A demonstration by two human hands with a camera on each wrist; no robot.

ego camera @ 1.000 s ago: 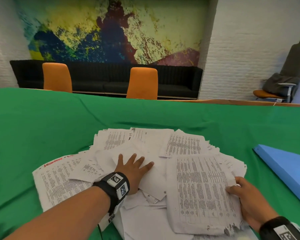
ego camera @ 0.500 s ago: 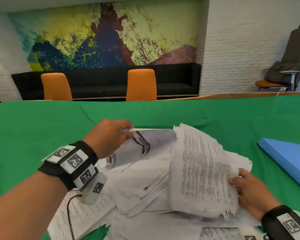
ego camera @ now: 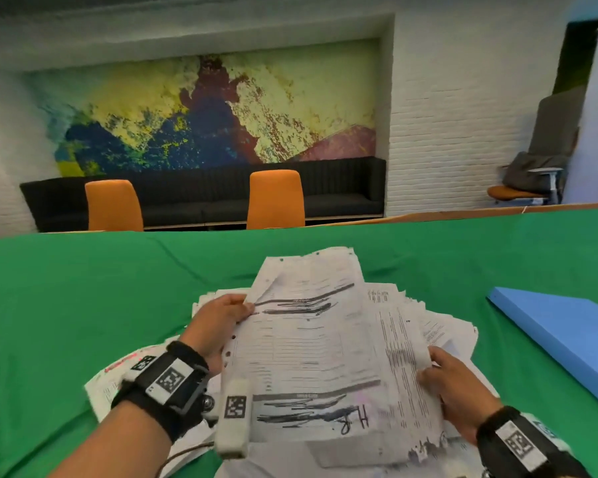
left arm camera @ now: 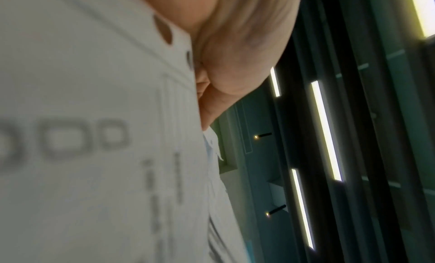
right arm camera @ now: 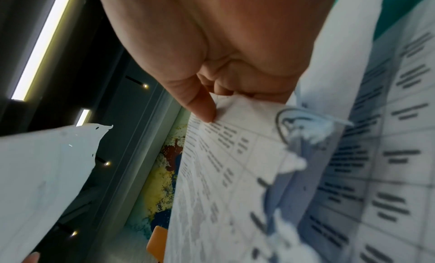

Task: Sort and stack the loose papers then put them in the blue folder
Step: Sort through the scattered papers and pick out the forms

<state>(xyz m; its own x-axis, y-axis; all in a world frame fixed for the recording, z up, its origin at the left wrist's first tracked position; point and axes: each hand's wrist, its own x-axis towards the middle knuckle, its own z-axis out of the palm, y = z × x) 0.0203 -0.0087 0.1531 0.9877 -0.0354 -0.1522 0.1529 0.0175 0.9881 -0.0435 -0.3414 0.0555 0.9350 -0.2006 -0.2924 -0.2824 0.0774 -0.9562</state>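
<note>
Head view | left hand (ego camera: 221, 326) pinching papers (ego camera: 311, 343) at left edge | right hand (ego camera: 453, 388) pinching right edge | risk: loose, uneven sheets slipping out, missing folder (ego camera: 567, 336)

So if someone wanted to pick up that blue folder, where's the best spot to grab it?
Probably the blue folder is best gripped by its thick near edge, coming from the right hand's side. It lies flat and closed on the green cloth, clear of the papers.

Folder (ego camera: 563, 339) right of papers (ego camera: 311, 343)
</note>
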